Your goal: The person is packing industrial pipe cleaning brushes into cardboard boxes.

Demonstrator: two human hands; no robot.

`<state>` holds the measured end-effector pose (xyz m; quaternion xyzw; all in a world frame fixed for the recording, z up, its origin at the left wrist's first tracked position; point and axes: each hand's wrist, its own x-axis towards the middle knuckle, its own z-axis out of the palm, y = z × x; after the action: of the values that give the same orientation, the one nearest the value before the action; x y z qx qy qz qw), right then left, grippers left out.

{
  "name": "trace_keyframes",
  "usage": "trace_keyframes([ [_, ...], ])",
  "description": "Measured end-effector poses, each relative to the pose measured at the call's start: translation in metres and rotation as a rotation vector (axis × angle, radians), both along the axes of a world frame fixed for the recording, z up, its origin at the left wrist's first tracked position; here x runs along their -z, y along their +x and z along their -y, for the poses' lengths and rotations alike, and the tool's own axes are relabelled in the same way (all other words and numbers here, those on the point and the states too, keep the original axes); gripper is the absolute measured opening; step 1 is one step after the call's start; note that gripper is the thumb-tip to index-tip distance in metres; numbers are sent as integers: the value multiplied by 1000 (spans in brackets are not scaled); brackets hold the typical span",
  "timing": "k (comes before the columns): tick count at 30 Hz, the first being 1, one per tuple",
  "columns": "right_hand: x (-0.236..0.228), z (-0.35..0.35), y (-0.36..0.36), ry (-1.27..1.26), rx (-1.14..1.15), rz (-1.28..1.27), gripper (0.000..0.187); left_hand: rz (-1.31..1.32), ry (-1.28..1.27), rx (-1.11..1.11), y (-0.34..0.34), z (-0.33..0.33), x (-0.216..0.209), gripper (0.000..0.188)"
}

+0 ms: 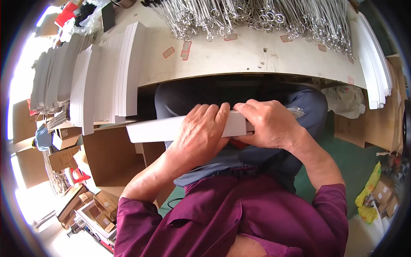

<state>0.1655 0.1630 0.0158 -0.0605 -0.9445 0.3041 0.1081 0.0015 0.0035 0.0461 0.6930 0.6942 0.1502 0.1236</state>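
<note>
A long, narrow white box (158,130) lies crosswise above my lap. My left hand (201,128) is closed around its middle, fingers over the far side and thumb toward me. At the box's right end, my right hand (272,124) is closed, its fingers against the box's end. Shiny wire ends (296,112) stick out past the right hand's far side, seemingly part of a bundle of thin metal rods in it. The rest of that bundle is hidden by my fingers. A darker strip shows between the box's end and my right fingers.
Ring-ended metal rods (257,17) lie in a wide heap along the far side of the table (248,55). White boxes (115,77) stand in rows at the left; more white strips (372,64) lie at the right edge. An open cardboard carton (111,158) sits below left.
</note>
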Motion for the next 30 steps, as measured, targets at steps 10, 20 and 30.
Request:
trace_keyframes([
  [10,-21,-23,5,162,75,-207,63,145,-52,-176,-2,15,28,49],
  [20,13,-5,9,-306,451,-217,19,144,-5,-191,9,8,42,49],
  [30,29,18,2,-613,457,-302,12,154,11,-225,10,11,54,47],
])
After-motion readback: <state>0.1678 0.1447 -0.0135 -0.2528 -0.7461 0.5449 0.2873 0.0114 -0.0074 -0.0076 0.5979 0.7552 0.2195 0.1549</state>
